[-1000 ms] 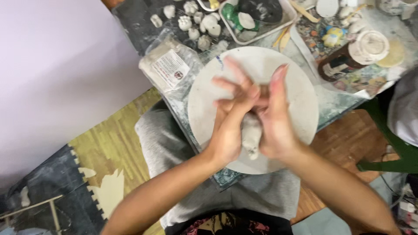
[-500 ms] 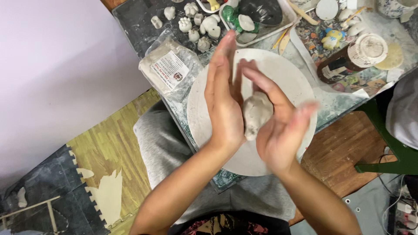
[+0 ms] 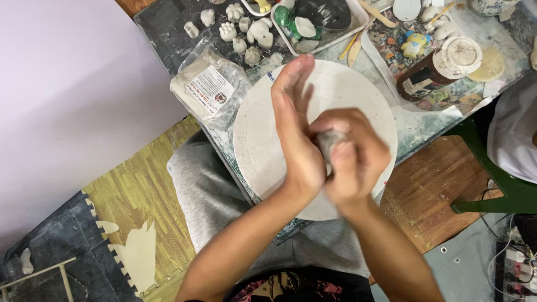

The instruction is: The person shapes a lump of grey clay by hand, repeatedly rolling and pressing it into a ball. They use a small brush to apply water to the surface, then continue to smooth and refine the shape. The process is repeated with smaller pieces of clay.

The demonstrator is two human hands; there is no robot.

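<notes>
my left hand (image 3: 296, 134) stands flat and open, fingers straight and pointing away from me, its palm pressed against a small grey lump of clay (image 3: 327, 142). my right hand (image 3: 355, 159) is curled over the lump from the other side and is blurred, so i can't make out each finger, but it cups the clay against the left palm. only a sliver of the clay shows between them, so i cannot tell its shape.

both hands hang above a round white board (image 3: 257, 140) that lies on the worktable; the clay is not resting on it. the board's surface is smeared but carries no piece. i judge the lump is at the early shaping stage, with forming and any detail left to do.

left of the board lies a clear plastic bag of clay (image 3: 210, 86) with a label. beyond it stands a group of small pale clay figures (image 3: 246, 31), which look finished in form. a white tray (image 3: 321, 25) holds a green piece and a dark dish. to the right stands a brown jar (image 3: 439, 70) with a pale lid, near a small painted figure (image 3: 414, 45).
</notes>
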